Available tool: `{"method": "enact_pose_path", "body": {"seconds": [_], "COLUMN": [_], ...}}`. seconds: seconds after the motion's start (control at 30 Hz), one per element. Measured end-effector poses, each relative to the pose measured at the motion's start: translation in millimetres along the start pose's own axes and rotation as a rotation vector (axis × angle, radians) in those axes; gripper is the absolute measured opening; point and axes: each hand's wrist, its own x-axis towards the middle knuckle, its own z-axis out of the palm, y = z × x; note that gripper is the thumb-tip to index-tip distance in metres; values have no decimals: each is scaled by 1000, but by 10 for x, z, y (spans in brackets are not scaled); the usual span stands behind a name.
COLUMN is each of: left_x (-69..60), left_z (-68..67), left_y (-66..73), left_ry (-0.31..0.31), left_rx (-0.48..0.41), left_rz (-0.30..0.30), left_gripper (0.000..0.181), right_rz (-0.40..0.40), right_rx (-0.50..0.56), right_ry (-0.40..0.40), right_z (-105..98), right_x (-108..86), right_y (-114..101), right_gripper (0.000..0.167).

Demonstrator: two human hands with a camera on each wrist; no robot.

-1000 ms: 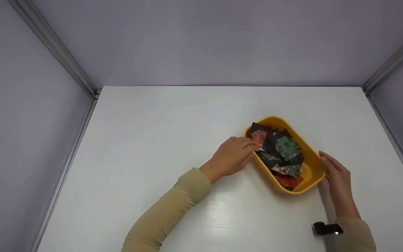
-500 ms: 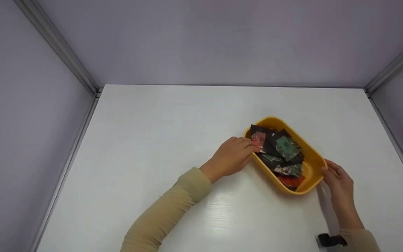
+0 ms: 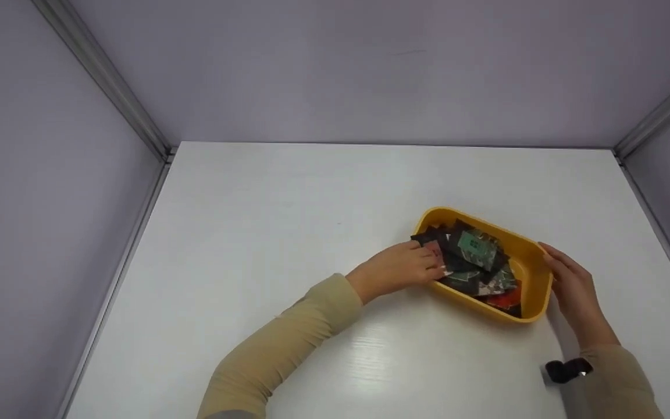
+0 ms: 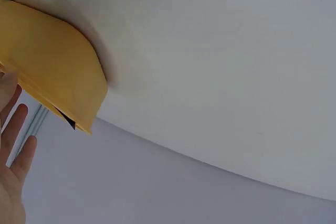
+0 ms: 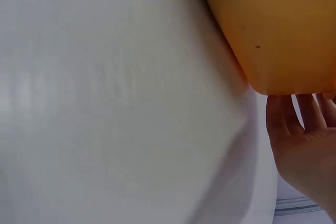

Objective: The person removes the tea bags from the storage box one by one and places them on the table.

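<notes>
A yellow bin [image 3: 486,314] stands at an angle on the white table [image 3: 288,203], heaped with several dark packets bearing green [image 3: 474,247] and red labels. My left hand [image 3: 396,269] is at its left end, fingers over the rim by a red-labelled packet [image 3: 435,253]. The left wrist view has the thumb of that hand [image 4: 11,145] at the rim of the bin [image 4: 58,56] and other fingers spread beyond it. My right hand [image 3: 576,291] touches the right end with nearly straight fingers; the right wrist view shows these fingers [image 5: 310,111] against the bin's wall [image 5: 283,35].
Pale walls [image 3: 364,75] rise behind the table and at both sides, with grey metal rails [image 3: 108,81] in the corners. A black object [image 3: 567,370] is at the right sleeve's cuff.
The bin has turned, its left end moving nearer to me and its right end swinging slightly right. Both hands have moved with it, the right one now lying along the end with straighter fingers.
</notes>
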Motion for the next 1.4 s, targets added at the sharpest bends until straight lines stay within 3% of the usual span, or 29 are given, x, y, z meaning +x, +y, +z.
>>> {"method": "enact_pose_path", "body": {"seconds": [0.1,0.23,0.53,0.73,0.87,1.1,1.4], "left_x": [81,173,215,228,248,265,253], "left_z": [-18,-43,-59,-54,-47,-38,-81], "left_y": [43,100,158,181,202,208,205], "left_ry": [9,10,-45,-94,-105,-128,-115], "left_rx": [61,36,-47,-39,-58,-80,-83], "left_rz": [70,113,88,88,64,36,-9], "left_gripper": [27,25,24,28,27,25,30], "right_rz": [1,-11,-29,-28,-15,30,-37], "right_rx": [-20,-56,-156,-192,-121,231,360], "right_ry": [-21,-51,-85,-70,-58,-5,-19], "right_z": [-53,-104,-135,-107,-57,70,117], "right_x": [85,154,235,258,201,0,-52], "right_y": [-11,-17,-22,-68,-35,44,161], "right_gripper": [66,65,66,68,66,66,59]}}
